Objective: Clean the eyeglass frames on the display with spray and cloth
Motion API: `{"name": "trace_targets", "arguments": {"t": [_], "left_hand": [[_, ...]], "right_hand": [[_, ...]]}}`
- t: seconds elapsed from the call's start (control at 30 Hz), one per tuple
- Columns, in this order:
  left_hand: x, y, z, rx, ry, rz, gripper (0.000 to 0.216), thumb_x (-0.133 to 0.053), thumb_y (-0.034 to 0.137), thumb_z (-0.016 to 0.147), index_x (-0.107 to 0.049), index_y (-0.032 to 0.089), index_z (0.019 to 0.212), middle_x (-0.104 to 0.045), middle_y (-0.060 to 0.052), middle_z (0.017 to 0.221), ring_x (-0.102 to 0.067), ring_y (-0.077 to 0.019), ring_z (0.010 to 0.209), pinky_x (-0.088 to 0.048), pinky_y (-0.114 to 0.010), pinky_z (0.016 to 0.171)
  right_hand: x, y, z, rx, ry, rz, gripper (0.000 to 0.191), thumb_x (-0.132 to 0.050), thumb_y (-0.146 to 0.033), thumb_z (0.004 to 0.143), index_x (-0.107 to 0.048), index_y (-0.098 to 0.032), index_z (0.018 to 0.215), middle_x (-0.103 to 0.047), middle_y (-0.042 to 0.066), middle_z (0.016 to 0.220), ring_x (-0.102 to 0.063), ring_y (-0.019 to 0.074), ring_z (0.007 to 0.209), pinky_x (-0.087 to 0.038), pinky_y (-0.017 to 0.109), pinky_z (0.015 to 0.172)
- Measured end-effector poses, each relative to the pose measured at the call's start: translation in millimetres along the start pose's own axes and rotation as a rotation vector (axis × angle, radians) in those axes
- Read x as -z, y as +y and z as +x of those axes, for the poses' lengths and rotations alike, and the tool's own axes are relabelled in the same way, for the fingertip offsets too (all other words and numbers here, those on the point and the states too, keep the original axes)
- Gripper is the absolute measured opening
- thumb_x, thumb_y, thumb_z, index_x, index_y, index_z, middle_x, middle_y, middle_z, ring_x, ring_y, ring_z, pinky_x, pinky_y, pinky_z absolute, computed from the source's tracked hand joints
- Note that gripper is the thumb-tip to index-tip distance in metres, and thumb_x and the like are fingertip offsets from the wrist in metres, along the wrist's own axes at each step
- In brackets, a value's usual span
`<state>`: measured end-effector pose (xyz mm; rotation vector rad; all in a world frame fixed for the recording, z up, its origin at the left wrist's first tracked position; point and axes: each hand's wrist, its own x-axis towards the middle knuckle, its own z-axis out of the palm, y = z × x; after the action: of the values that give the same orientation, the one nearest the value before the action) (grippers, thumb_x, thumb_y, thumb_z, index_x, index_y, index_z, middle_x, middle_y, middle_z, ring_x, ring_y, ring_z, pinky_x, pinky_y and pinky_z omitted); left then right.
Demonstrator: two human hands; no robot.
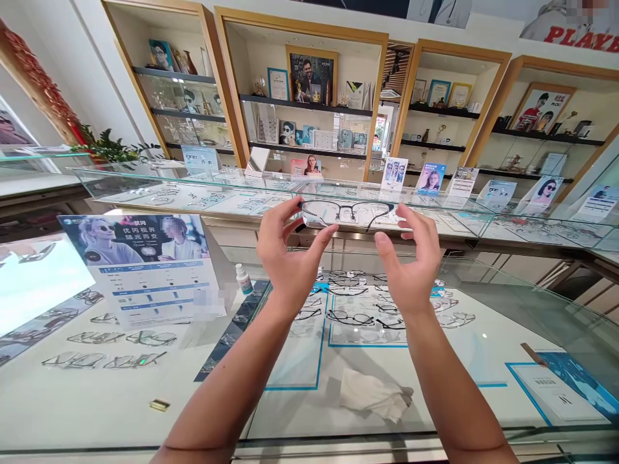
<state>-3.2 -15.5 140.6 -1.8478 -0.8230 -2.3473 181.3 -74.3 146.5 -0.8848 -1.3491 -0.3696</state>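
A pair of eyeglasses with a dark upper rim and clear lenses is up in front of me, above the counter. My left hand holds its left end at the fingertips, with the thumb stretched below the lens. At the other end, the fingertips of my right hand meet the frame's corner, and that thumb is apart from the lens. One temple slants down between the right thumb and fingers. Below lie several rows of eyeglasses and a crumpled pale cloth.
A glass-topped counter spans the front. On its left are a folded display card, a small white bottle and a gold-coloured piece. Leaflets lie at right. Behind run another glass display case and wood-framed shelves.
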Motion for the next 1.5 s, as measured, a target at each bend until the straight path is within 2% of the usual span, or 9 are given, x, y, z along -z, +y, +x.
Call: {"name": "trace_targets", "arguments": {"t": [0.2,0.37,0.57,0.87,1.3,1.5], "left_hand": [[-4,-1,-3,0.003,-0.042,0.030,0.058,-0.089,0.043,0.086,-0.065,0.027,0.137,-0.069,-0.008,0.129,-0.070,-0.0237,0.120,-0.068,-0.041,0.098],[-6,-3,-4,0.055,-0.071,0.030,0.057,-0.087,0.047,0.088,-0.065,0.027,0.137,-0.069,-0.008,0.128,-0.070,-0.0226,0.117,-0.067,-0.040,0.098],[-8,-2,-6,0.101,-0.127,0.020,0.055,-0.084,0.046,0.091,-0.065,0.028,0.139,-0.066,-0.010,0.135,-0.067,-0.0235,0.121,-0.065,-0.041,0.100],[-8,5,-6,0.022,-0.047,0.113,0.053,-0.088,0.042,0.087,-0.069,0.026,0.133,-0.066,-0.010,0.125,-0.064,-0.0261,0.117,-0.061,-0.044,0.096],[-9,2,-6,0.000,-0.048,0.127,0.053,-0.088,0.044,0.087,-0.069,0.027,0.133,-0.067,-0.009,0.124,-0.066,-0.0252,0.114,-0.063,-0.044,0.095],[-9,0,-6,0.040,-0.070,0.100,0.054,-0.089,0.044,0.086,-0.069,0.028,0.134,-0.066,-0.009,0.126,-0.066,-0.0256,0.117,-0.064,-0.045,0.098]], "right_hand": [[-2,9,1,-0.003,-0.018,-0.038,0.046,-0.075,-0.044,0.098,-0.068,-0.029,0.141,-0.073,0.010,0.132,-0.071,0.0299,0.120,-0.062,0.054,0.098],[-3,9,1,-0.102,-0.072,0.032,0.045,-0.077,-0.045,0.096,-0.069,-0.031,0.138,-0.073,0.009,0.133,-0.070,0.0286,0.116,-0.061,0.051,0.094],[-3,14,3,-0.209,-0.082,0.082,0.043,-0.078,-0.044,0.094,-0.071,-0.031,0.135,-0.073,0.009,0.132,-0.070,0.0287,0.116,-0.059,0.052,0.097],[-7,22,1,-0.376,-0.206,0.148,0.047,-0.078,-0.047,0.093,-0.074,-0.028,0.136,-0.076,0.011,0.137,-0.072,0.0287,0.119,-0.061,0.049,0.095],[-6,21,2,-0.371,-0.197,0.141,0.046,-0.077,-0.042,0.093,-0.073,-0.028,0.137,-0.076,0.011,0.138,-0.072,0.0278,0.118,-0.060,0.049,0.096],[-6,20,1,-0.356,-0.192,0.125,0.045,-0.077,-0.041,0.093,-0.073,-0.028,0.136,-0.076,0.011,0.138,-0.072,0.0282,0.119,-0.060,0.048,0.095]]}}
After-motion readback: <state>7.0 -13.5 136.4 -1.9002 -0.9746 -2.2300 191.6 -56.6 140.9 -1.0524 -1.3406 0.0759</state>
